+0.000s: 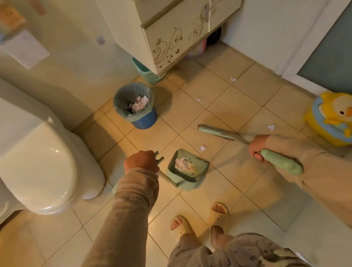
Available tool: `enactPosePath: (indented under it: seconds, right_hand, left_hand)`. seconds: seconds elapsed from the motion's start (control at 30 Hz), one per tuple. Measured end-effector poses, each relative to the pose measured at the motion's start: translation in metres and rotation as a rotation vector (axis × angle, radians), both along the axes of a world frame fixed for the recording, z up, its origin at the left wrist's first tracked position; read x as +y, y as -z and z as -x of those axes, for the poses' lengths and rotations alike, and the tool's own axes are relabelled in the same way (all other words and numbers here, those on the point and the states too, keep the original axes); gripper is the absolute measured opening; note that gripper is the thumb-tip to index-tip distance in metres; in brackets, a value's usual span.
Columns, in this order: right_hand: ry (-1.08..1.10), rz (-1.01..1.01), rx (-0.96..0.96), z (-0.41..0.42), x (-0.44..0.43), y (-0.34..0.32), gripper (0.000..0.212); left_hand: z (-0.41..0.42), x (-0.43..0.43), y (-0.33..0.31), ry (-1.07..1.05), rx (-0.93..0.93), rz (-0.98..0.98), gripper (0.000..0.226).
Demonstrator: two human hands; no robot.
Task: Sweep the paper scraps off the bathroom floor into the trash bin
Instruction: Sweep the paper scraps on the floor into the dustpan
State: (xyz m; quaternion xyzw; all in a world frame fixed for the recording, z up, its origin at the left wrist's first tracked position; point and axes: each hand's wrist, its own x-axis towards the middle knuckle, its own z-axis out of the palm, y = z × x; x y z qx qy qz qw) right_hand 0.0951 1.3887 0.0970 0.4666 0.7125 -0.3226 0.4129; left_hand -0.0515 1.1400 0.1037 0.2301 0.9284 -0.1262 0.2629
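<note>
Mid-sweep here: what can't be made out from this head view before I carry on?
- Left hand fingers on the dustpan handle: head view, hidden behind the hand's own back.
- Broom head: head view, motion-blurred, bristles unreadable.
- Floor beneath the cabinet: head view, dark, covered by it.
- Green bucket: head view, half hidden by the cabinet corner.

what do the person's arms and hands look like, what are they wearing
Both arms are in long, loose beige sleeves: the left sleeve and right sleeve each end in a gathered cuff. The left hand and right hand are bare, no gloves.
</note>
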Motion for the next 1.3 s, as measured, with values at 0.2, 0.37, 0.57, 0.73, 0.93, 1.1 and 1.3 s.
enactPosePath:
  seconds: [0.2,0.37,0.57,0.73,0.93,1.1,1.3]
  right_hand:
    - [0.011,0.049,-0.05,0.002,-0.009,0.038,0.027]
    - [-0.141,0.101,-0.195,0.009,-0.024,0.034,0.031]
    - [-0.123,0.2,-0.168,0.007,-0.028,0.026,0.034]
    - [0.057,0.359,-0.028,-0.003,-0.009,0.02,0.045]
    - [0.192,0.564,-0.04,-0.017,0.016,0.02,0.047]
    - [0.455,0.621,0.052,-0.046,0.004,0.016,0.055]
    - [0.756,0.485,0.335,-0.084,-0.017,0.001,0.029]
  left_hand:
    - [0.003,0.004,0.002,-0.002,0.024,0.001,0.03]
    - [0.016,0.012,0.001,-0.004,0.028,0.004,0.03]
    - [0.034,0.015,-0.003,-0.001,0.032,0.006,0.032]
    - [0.039,0.013,-0.003,-0.012,0.002,-0.035,0.033]
    - [0.045,0.006,0.001,0.007,-0.01,-0.048,0.035]
    - [0.047,0.013,0.004,0.038,-0.03,-0.097,0.037]
    - [0.059,0.033,0.0,0.165,-0.021,-0.077,0.041]
